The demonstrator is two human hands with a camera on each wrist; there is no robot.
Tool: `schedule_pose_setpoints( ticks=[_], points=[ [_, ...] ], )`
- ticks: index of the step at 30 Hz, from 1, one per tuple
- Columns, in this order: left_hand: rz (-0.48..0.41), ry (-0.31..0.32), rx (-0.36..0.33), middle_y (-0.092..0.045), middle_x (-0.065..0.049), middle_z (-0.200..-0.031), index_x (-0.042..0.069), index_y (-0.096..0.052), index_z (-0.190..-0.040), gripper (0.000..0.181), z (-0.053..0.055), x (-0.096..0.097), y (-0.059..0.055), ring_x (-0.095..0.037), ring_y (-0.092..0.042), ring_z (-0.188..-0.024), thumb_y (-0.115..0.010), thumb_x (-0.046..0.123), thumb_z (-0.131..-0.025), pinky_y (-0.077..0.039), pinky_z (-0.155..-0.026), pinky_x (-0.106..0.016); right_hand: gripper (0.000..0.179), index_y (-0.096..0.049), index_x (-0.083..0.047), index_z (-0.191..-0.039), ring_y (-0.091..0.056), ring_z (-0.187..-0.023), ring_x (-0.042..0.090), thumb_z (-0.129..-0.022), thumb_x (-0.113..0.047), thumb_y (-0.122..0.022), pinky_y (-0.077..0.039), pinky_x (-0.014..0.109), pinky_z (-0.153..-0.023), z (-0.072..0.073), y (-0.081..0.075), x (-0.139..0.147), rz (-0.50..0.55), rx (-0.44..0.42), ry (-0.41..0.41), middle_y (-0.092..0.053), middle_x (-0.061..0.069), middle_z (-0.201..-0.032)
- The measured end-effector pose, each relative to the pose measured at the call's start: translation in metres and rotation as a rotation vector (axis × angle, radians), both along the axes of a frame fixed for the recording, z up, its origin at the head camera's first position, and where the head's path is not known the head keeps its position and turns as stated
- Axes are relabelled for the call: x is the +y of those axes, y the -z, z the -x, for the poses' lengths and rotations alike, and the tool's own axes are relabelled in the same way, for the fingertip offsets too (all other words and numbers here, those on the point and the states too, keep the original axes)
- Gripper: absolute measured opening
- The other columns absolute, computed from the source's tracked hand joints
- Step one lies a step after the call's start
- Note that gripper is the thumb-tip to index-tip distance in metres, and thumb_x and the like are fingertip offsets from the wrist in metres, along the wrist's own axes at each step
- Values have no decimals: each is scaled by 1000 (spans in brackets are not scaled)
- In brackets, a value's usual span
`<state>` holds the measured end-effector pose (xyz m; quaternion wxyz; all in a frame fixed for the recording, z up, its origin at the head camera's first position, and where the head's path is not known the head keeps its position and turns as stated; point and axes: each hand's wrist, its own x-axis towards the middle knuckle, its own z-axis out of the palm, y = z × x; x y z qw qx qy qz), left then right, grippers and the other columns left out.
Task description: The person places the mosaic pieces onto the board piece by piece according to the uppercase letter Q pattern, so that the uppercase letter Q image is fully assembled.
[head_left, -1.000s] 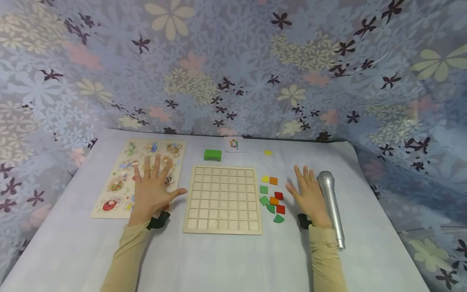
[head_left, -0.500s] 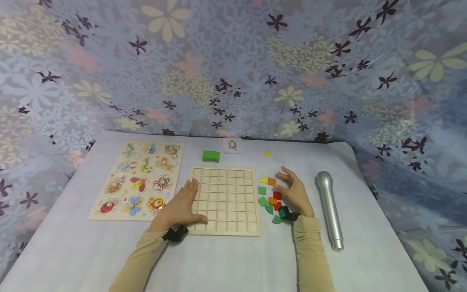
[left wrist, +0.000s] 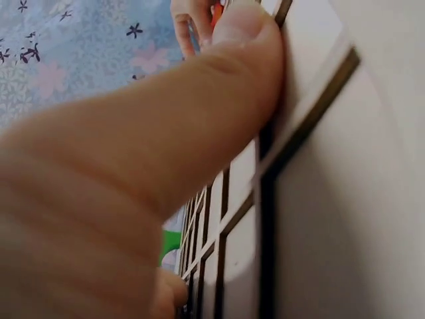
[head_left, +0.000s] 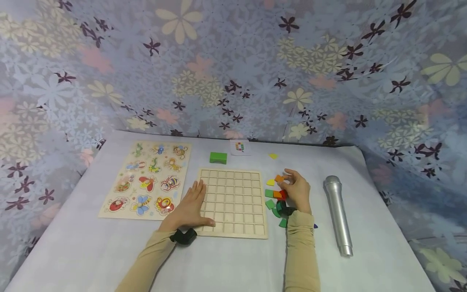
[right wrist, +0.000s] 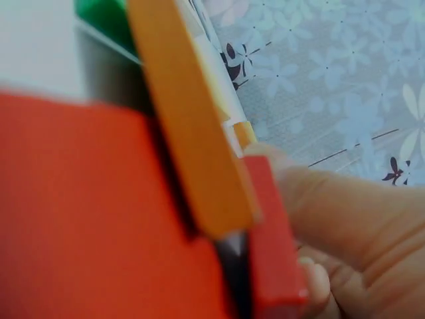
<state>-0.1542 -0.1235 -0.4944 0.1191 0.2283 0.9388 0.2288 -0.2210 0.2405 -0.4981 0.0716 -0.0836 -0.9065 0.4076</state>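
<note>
My left hand rests on the left edge of a wooden grid board, fingers straight and thumb spread. In the left wrist view the thumb lies across the board's corner. To the board's right, my right hand pinches an orange square tile between thumb and fingertips. That tile's edge shows by the thumb in the right wrist view. Under and beside this hand lie green tiles, red tiles, another orange tile and a yellow piece; the wrist hides some.
An insect picture puzzle lies at the left. Behind the board are a green block, a pattern card and a yellow piece. A silver microphone lies at the right. A dark blue tip pokes out beside the right sleeve.
My left hand has moved from over the puzzle onto the board's left edge. The right hand has moved left from beside the microphone to the tiles and taken hold of an orange one.
</note>
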Motion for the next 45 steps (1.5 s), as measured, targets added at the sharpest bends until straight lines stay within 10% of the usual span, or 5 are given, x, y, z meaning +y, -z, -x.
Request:
schedule_pose_setpoints(
  ticks=[7,18,31,45],
  points=[
    [-12,-14,-16,7,-28,-159,-11,-6,-150,123,-1,3,-4,-43,9,-148,-76,54,-74,-3,-123,-54,53,-52,-10,-139,-64,-89,22,-89,-13,-69,-49,14,-63,-6,-9,-19,230,28,-74,-67,18,-119],
    [3,-9,12,4,-29,-159,-12,-8,-150,123,-1,3,0,-44,5,-149,-76,57,-74,-6,-123,-54,43,-59,-9,-131,-61,-83,19,-89,-11,-69,-50,23,-63,-5,-20,-89,249,-48,-369,-67,15,-117],
    [9,-10,9,4,-28,-160,-11,-8,-150,122,1,4,1,-43,6,-149,-76,57,-74,-5,-123,-53,30,-70,-10,-112,-59,-74,15,-83,-9,-75,-50,26,-65,-12,-12,-156,-35,39,-481,-71,7,-93],
    [-4,-17,7,2,-28,-160,-11,-10,-150,122,-2,3,-2,-43,5,-149,-77,55,-73,-6,-123,-54,26,-72,-13,-107,-63,-79,14,-82,-9,-75,-52,28,-70,-16,-13,-158,-11,-7,-506,-74,6,-105]
  ],
)
